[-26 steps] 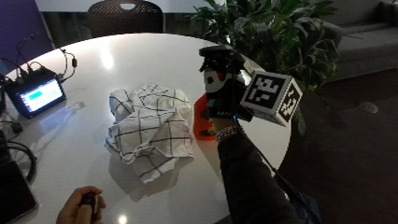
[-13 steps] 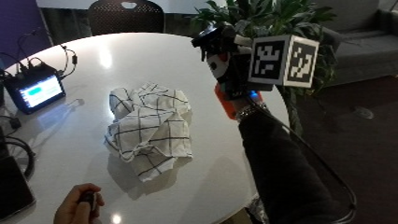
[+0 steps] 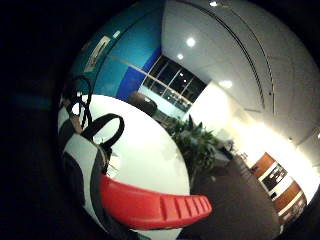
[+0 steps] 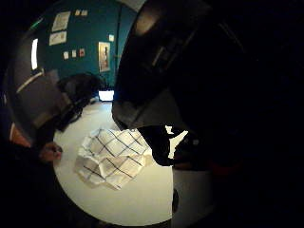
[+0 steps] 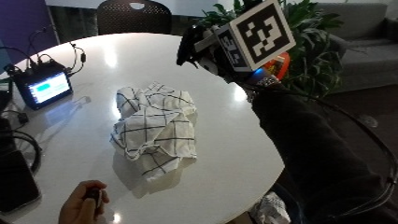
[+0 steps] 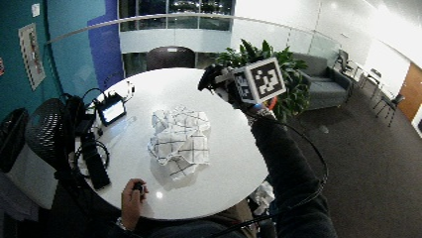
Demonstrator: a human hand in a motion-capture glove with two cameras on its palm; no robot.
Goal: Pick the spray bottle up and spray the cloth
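My gloved right hand (image 5: 214,63) grips the spray bottle (image 5: 280,65), holding it in the air above the far right part of the round white table (image 5: 236,154). The bottle's black spray head (image 5: 188,44) points left, toward the table's middle. A white cloth with dark checks (image 5: 155,126) lies crumpled on the table, below and left of the bottle. The thumb side palm view has the black spray head (image 4: 156,71) close up, with the cloth (image 4: 114,156) on the table beneath. The bottle's red trigger (image 3: 155,205) juts out in the little finger side palm view.
A small lit monitor (image 5: 43,86) with cables sits at the table's left edge, and a dark flat device (image 5: 15,182) lies at the near left. A bare hand (image 5: 84,205) holds a small object at the near edge. A chair (image 5: 133,14) and plant (image 5: 311,51) stand beyond.
My hand has lifted the spray bottle from beside the cloth up into the air. The spray head now faces left over the table. The cloth has not moved.
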